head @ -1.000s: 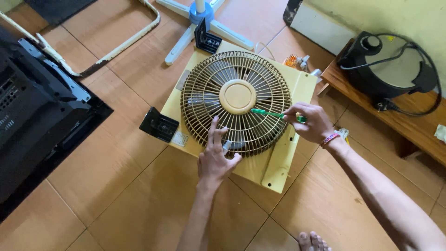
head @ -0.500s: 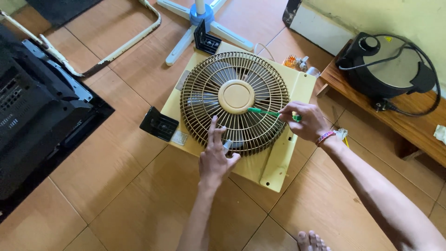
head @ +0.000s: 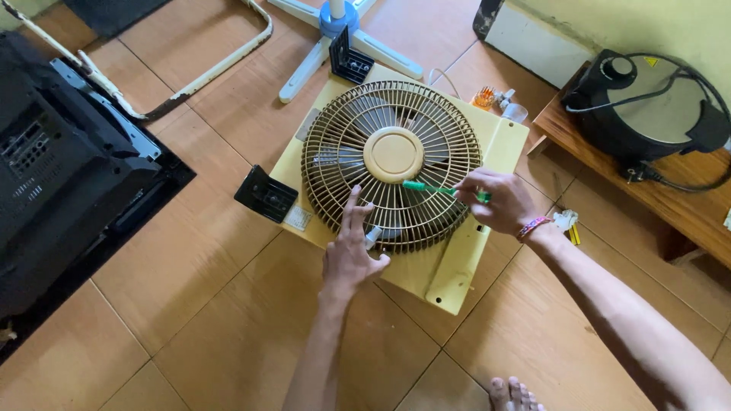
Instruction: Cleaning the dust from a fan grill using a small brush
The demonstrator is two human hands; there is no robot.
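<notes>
screwdriver [head: 428,187] in right hand [head: 499,202], over fan grille [head: 392,164]

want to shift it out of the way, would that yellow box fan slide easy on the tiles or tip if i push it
The box fan lies flat on its back on the tiled floor, so it probably won't tip. Its thin plastic housing looks light, so a push would likely slide it on the smooth tiles. The round grille is thin ribs and may flex if pressed.
</notes>
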